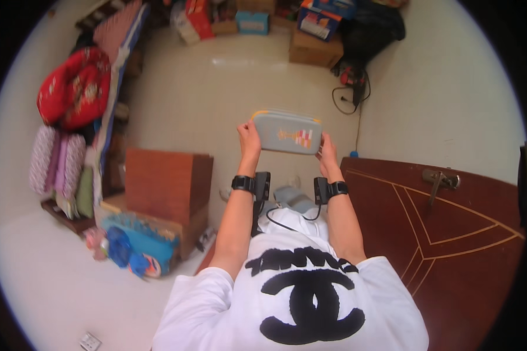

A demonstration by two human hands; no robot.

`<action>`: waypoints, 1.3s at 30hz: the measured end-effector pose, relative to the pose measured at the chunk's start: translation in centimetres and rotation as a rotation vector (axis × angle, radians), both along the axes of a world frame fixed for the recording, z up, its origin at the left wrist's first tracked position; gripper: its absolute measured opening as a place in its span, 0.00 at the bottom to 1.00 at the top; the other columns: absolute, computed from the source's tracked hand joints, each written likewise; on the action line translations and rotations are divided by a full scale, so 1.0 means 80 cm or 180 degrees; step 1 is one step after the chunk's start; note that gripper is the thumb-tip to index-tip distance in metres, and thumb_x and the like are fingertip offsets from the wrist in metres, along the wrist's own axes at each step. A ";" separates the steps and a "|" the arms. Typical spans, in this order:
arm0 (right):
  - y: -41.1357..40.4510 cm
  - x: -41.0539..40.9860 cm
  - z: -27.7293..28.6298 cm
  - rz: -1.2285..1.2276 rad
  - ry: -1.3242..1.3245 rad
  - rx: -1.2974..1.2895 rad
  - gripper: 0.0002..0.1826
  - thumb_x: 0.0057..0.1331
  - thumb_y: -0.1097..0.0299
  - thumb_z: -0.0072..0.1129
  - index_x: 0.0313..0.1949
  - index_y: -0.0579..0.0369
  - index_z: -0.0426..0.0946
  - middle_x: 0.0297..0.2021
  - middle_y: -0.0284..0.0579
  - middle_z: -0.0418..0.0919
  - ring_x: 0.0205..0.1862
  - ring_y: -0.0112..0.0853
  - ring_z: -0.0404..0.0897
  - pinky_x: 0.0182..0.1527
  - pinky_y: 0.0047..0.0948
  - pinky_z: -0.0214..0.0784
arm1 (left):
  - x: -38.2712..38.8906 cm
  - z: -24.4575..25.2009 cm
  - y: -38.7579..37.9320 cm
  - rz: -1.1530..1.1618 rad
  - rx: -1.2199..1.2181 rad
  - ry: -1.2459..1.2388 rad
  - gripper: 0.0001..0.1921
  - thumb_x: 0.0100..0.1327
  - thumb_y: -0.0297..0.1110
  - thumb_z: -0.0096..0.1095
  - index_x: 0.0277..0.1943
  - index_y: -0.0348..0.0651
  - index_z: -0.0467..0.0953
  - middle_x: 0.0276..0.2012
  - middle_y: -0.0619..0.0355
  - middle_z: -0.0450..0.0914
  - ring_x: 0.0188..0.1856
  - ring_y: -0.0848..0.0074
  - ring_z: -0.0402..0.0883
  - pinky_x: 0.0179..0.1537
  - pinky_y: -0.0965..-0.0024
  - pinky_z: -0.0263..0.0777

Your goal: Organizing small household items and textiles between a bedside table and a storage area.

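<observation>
Held out in front of me is a flat grey zippered case (272, 137) with rounded corners, a strip of yellow along its far edge and a pink and orange printed pattern on top. My left hand (249, 137) grips its left end, the thumb near the far corner. At the opposite end my right hand (328, 151) grips the right edge, fingers partly hidden under the case. Each wrist wears a black strap with a small black device, and a cable runs from it.
A brown wooden door (465, 210) with a metal handle (439, 180) stands close on my right. To the left are a wooden cabinet (158, 186) and a bed with a red bundle (77, 87). Cardboard boxes (315, 49) and a corded power tool (353, 81) lie ahead on the tiled floor.
</observation>
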State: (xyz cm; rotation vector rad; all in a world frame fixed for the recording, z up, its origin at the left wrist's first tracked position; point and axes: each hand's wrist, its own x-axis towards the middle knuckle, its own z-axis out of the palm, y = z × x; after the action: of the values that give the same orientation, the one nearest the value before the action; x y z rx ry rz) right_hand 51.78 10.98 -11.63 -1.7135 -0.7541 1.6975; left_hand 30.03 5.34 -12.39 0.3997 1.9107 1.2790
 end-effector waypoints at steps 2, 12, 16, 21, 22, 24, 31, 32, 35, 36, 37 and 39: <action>0.047 0.040 0.025 -0.0103 0.0160 0.0267 0.22 0.68 0.50 0.43 0.50 0.53 0.73 0.43 0.32 0.76 0.42 0.24 0.72 0.45 0.24 0.62 | 0.034 0.026 0.062 -0.0175 0.0153 0.0169 0.25 0.70 0.50 0.39 0.52 0.32 0.64 0.48 0.45 0.72 0.50 0.64 0.71 0.54 0.66 0.63; 0.220 0.105 0.028 -0.1181 0.1564 0.1198 0.21 0.70 0.53 0.43 0.50 0.56 0.72 0.46 0.37 0.76 0.48 0.26 0.73 0.53 0.25 0.64 | 0.088 0.084 0.241 -0.1029 0.0823 0.0022 0.21 0.71 0.46 0.35 0.48 0.35 0.67 0.43 0.53 0.70 0.47 0.71 0.67 0.53 0.68 0.61; 0.297 0.120 0.022 -0.1208 0.1317 0.1314 0.21 0.69 0.54 0.46 0.52 0.56 0.69 0.47 0.38 0.74 0.49 0.26 0.73 0.52 0.28 0.66 | 0.093 0.058 0.362 -0.1357 0.0442 0.0067 0.24 0.70 0.49 0.38 0.49 0.31 0.67 0.44 0.50 0.72 0.48 0.68 0.69 0.53 0.66 0.62; 0.396 0.159 0.001 -0.1053 0.0502 0.1156 0.22 0.67 0.54 0.47 0.55 0.54 0.64 0.48 0.43 0.73 0.51 0.32 0.73 0.47 0.34 0.72 | 0.131 0.050 0.525 -0.2355 0.0204 0.0027 0.26 0.67 0.48 0.49 0.51 0.27 0.66 0.46 0.44 0.74 0.49 0.67 0.73 0.51 0.66 0.66; 0.415 0.160 0.007 -0.0885 0.0215 0.1036 0.24 0.66 0.53 0.48 0.56 0.55 0.63 0.49 0.45 0.72 0.51 0.34 0.73 0.44 0.37 0.74 | 0.137 0.056 0.553 -0.2357 0.0287 -0.0017 0.25 0.67 0.46 0.50 0.52 0.28 0.65 0.47 0.45 0.74 0.48 0.67 0.73 0.51 0.66 0.66; 0.458 0.150 0.018 -0.0713 -0.0005 0.0823 0.29 0.64 0.50 0.50 0.58 0.55 0.59 0.52 0.48 0.69 0.50 0.39 0.74 0.37 0.42 0.78 | 0.132 0.066 0.609 -0.2379 0.0476 -0.0063 0.25 0.67 0.45 0.50 0.54 0.29 0.64 0.47 0.47 0.74 0.48 0.68 0.73 0.49 0.68 0.67; 0.565 0.183 0.043 -0.0915 -0.0324 0.0422 0.30 0.65 0.48 0.48 0.58 0.56 0.59 0.41 0.50 0.75 0.30 0.34 0.79 0.22 0.28 0.72 | 0.168 0.063 0.742 -0.2925 0.0034 0.0156 0.22 0.66 0.44 0.51 0.52 0.31 0.70 0.45 0.49 0.78 0.47 0.70 0.75 0.49 0.69 0.67; 0.590 0.193 0.029 -0.0917 -0.0702 0.0459 0.31 0.64 0.48 0.49 0.58 0.58 0.58 0.37 0.52 0.76 0.25 0.32 0.77 0.17 0.28 0.67 | 0.173 0.056 0.765 -0.2957 -0.0038 0.0123 0.22 0.66 0.44 0.51 0.49 0.31 0.73 0.43 0.48 0.80 0.47 0.70 0.76 0.49 0.69 0.67; 0.680 0.204 0.004 -0.0755 -0.1232 0.0565 0.33 0.64 0.48 0.51 0.57 0.62 0.58 0.38 0.54 0.75 0.27 0.34 0.78 0.19 0.28 0.68 | 0.176 -0.003 0.838 -0.2836 -0.0022 -0.0018 0.22 0.64 0.44 0.52 0.48 0.30 0.74 0.41 0.44 0.80 0.44 0.65 0.79 0.46 0.68 0.69; 0.715 0.208 0.007 -0.0887 -0.1402 0.0492 0.34 0.63 0.49 0.53 0.56 0.65 0.59 0.39 0.56 0.75 0.29 0.35 0.78 0.19 0.29 0.69 | 0.186 -0.008 0.863 -0.2812 -0.0089 -0.0020 0.22 0.64 0.44 0.52 0.48 0.30 0.74 0.41 0.44 0.80 0.44 0.65 0.79 0.46 0.68 0.69; 0.753 0.224 -0.023 -0.0884 -0.1967 0.0917 0.34 0.63 0.49 0.53 0.55 0.67 0.60 0.42 0.62 0.75 0.36 0.43 0.80 0.31 0.36 0.73 | 0.203 -0.002 0.894 -0.2935 -0.0011 0.0241 0.22 0.63 0.44 0.53 0.47 0.29 0.74 0.40 0.41 0.80 0.43 0.62 0.79 0.44 0.66 0.70; 0.826 0.245 -0.033 -0.0838 -0.2369 0.1111 0.32 0.63 0.50 0.53 0.54 0.66 0.62 0.45 0.65 0.75 0.45 0.50 0.77 0.45 0.40 0.70 | 0.221 -0.013 0.950 -0.2953 -0.0024 0.0541 0.22 0.62 0.44 0.53 0.47 0.29 0.74 0.39 0.39 0.79 0.42 0.59 0.80 0.42 0.64 0.71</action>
State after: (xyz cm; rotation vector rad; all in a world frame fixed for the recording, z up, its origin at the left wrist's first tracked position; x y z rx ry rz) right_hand 71.38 77.09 -14.29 -2.0672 -1.0124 0.6736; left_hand 47.68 81.36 -13.39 1.2417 1.5244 0.6193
